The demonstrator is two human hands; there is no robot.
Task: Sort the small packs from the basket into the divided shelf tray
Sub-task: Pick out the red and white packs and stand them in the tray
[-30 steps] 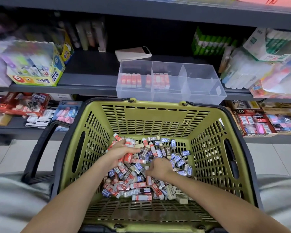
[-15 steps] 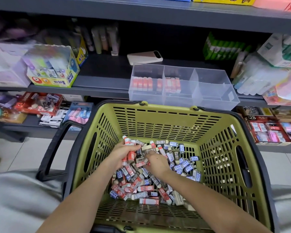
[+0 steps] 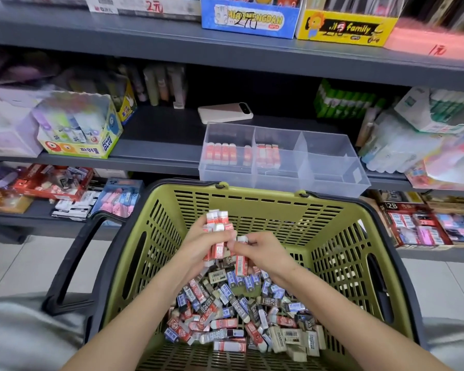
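Observation:
A green basket with black handles holds a heap of small packs in red-white, blue and dark wrappers. My left hand is raised above the heap and grips a bunch of red-white packs. Touching it from the right, my right hand pinches one red-white pack. The clear divided tray sits on the shelf behind the basket. Red-white packs stand in its left compartment and its middle compartment; the right one shows none.
A white phone lies on the shelf behind the tray. A glue box stands at left, and white and green packages crowd the right. Stationery boxes fill the lower shelf. Grey cloth flanks the basket.
Both hands have risen out of the heap and come together. The left hand holds more red-white packs, and the right hand has picked one up. The view has tilted upward.

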